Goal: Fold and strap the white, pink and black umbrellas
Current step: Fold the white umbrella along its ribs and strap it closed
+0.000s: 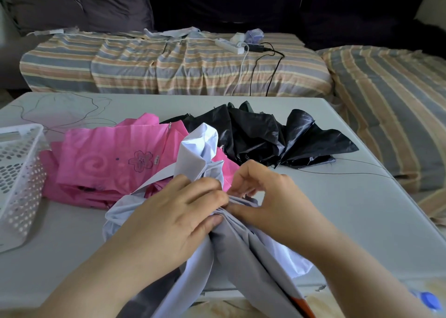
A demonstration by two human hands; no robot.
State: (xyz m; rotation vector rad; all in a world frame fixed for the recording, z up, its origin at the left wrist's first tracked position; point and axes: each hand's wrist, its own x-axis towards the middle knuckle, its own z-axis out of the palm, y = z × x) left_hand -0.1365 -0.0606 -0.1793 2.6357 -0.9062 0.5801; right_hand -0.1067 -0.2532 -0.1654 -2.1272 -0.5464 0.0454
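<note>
Table [337,209]: both hands gathering white umbrella [241,245].

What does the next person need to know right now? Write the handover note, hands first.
Left hand: grips the gathered folds of the white umbrella.
Right hand: pinches the same folds at the bunched point.
White umbrella: at the near edge of the table, canopy gathered but loose, not strapped.
Pink umbrella: left of centre, crumpled, beside the white basket.
Black umbrella: farther back, spread loose.
Done: none strapped. Left: finish the white, then the pink and the black.
</note>
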